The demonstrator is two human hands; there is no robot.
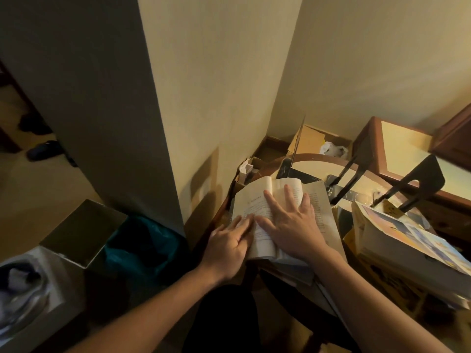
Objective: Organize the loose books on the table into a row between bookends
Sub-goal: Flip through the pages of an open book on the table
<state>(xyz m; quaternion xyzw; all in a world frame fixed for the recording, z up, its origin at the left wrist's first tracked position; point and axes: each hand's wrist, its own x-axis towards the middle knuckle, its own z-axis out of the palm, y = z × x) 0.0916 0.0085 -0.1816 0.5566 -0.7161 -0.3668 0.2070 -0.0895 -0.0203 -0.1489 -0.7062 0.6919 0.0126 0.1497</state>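
An open book (319,212) with printed pages lies on the round wooden table (309,157), near its left edge. My right hand (290,225) lies flat on the pages with fingers spread and straight. My left hand (230,243) touches the book's lower left corner with straight fingers. Right of the book sits a pile of books topped by a colourful cover (407,238). Black metal bookends stand behind: one (418,182) at the right, one (348,174) in the middle, and one (288,168) just beyond the open book.
A wall corner juts out at left. Below it stand a bin with a teal bag (142,245) and a grey box (81,233). Cardboard boxes (311,142) sit on the floor behind the table. A wooden cabinet (397,149) stands at the right.
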